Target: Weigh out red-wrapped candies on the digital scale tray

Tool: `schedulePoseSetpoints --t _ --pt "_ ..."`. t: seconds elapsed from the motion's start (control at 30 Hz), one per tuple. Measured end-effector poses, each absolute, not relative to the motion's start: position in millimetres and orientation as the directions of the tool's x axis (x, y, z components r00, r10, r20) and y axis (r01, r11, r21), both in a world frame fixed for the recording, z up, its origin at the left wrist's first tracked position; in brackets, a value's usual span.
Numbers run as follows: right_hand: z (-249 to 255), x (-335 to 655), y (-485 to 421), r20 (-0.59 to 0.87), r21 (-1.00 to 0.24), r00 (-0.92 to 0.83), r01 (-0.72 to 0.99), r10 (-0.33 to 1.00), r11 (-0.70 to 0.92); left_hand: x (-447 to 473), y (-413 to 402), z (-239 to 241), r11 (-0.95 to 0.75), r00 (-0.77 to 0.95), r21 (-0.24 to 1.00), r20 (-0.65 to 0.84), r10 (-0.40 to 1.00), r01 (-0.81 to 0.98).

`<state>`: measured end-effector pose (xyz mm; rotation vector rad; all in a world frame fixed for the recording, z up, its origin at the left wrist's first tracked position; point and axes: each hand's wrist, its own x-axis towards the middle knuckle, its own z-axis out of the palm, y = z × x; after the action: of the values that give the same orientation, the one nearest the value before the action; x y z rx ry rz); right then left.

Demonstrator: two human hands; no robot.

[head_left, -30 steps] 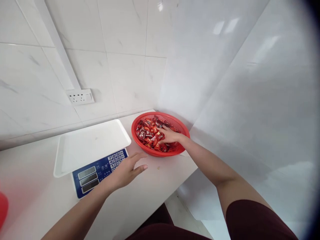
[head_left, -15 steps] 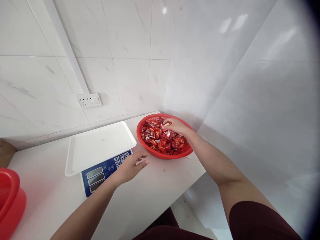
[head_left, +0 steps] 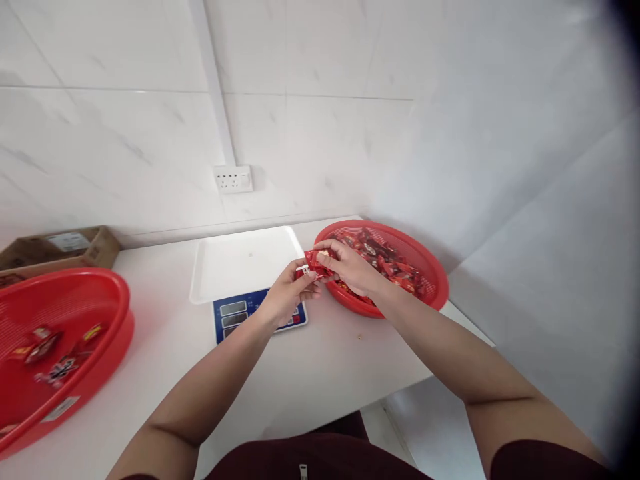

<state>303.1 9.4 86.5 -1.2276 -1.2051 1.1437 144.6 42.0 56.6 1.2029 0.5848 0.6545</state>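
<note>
Red-wrapped candies [head_left: 320,261] are held between my two hands, at the left rim of a red basket [head_left: 439,293]. My left hand [head_left: 289,291] is closed on one from the left, above the edge of the scale's keypad. From the right, my right hand [head_left: 350,265] pinches the candies with thumb and fingers. How many are in each hand I cannot tell. The basket holds a heap of more red-wrapped candies [head_left: 387,257]. Just left of my hands stands a digital scale [head_left: 220,308] with a bare white tray [head_left: 245,263].
At the left stands another red basket [head_left: 113,313] with a few wrapped candies [head_left: 65,363] inside. Behind it is a cardboard box [head_left: 100,247]. A tiny crumb [head_left: 359,337] lies on the white table [head_left: 320,373]. A tiled wall with a socket [head_left: 233,179] rises behind.
My right hand has come out of the candy heap with candies and met my left hand, which has closed on them. The view has turned left, showing more of the left basket and the box.
</note>
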Motion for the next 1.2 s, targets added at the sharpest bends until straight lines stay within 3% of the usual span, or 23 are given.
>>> schedulePoseSetpoints --t 0.1,0.17,0.27,0.33,0.5,0.63,0.7,0.77,0.9,0.97,1.03,1.13,1.2 --pt "81.8 283.9 26.8 -0.016 -1.0 0.069 -0.022 0.997 -0.014 119.9 64.0 50.8 0.037 0.514 0.997 0.003 0.858 -0.068" --pt "79.6 272.7 40.4 -0.056 -0.996 0.088 -0.075 0.994 -0.05 98.2 80.8 47.1 -0.142 0.36 0.985 0.097 0.928 0.101" --pt "75.6 252.5 60.0 -0.108 -0.986 0.071 -0.133 0.992 -0.098 67.4 104.5 43.3 -0.305 0.244 0.851 0.216 0.945 0.427" --pt "72.5 237.8 71.5 -0.133 -0.982 0.027 -0.136 0.991 -0.129 51.5 116.3 42.1 -0.326 0.241 0.781 0.229 0.943 0.534" --pt "67.4 217.1 94.5 -0.189 -0.979 -0.077 -0.067 0.979 -0.194 26.4 115.2 43.1 -0.378 0.175 0.732 0.341 0.924 0.567" --pt "65.8 218.3 104.8 -0.16 -0.987 -0.033 0.007 0.987 -0.16 16.9 76.2 35.5 -0.505 0.084 0.738 0.528 0.845 0.448" --pt "66.2 217.8 107.0 -0.124 -0.992 -0.026 0.034 0.992 -0.124 17.4 50.4 23.5 -0.551 0.137 0.729 0.548 0.825 0.406" --pt "67.5 214.4 108.2 -0.105 -0.993 -0.03 0.054 0.994 -0.104 22.3 25.9 7.9 -0.63 0.334 0.684 0.535 0.776 0.368" --pt "68.2 204.7 112.1 -0.073 -0.996 -0.052 0.046 0.996 -0.07 37.6 -7.6 -19.5 -0.782 0.723 0.573 0.431 0.54 0.243" --pt "65.9 204.9 115.7 -0.044 -0.995 -0.071 0.088 0.996 -0.038 42.3 -15.4 -27.8 -0.797 0.794 0.558 0.366 0.485 0.23" --pt "62.6 213.3 120.1 0.037 -0.967 -0.075 0.249 0.997 0.055 43.3 -19.6 -33.2 -0.792 0.826 0.561 0.31 0.471 0.241" --pt "59.3 245.7 126.2 0.251 -0.732 -0.081 0.636 0.964 0.245 41.6 -23.1 -39.2 -0.76 0.852 0.601 0.239 0.466 0.247" --pt "59.7 280.2 127.6 0.296 -0.526 -0.079 0.818 0.952 0.231 40.9 -22.8 -44.2 -0.708 0.859 0.656 0.175 0.48 0.261"
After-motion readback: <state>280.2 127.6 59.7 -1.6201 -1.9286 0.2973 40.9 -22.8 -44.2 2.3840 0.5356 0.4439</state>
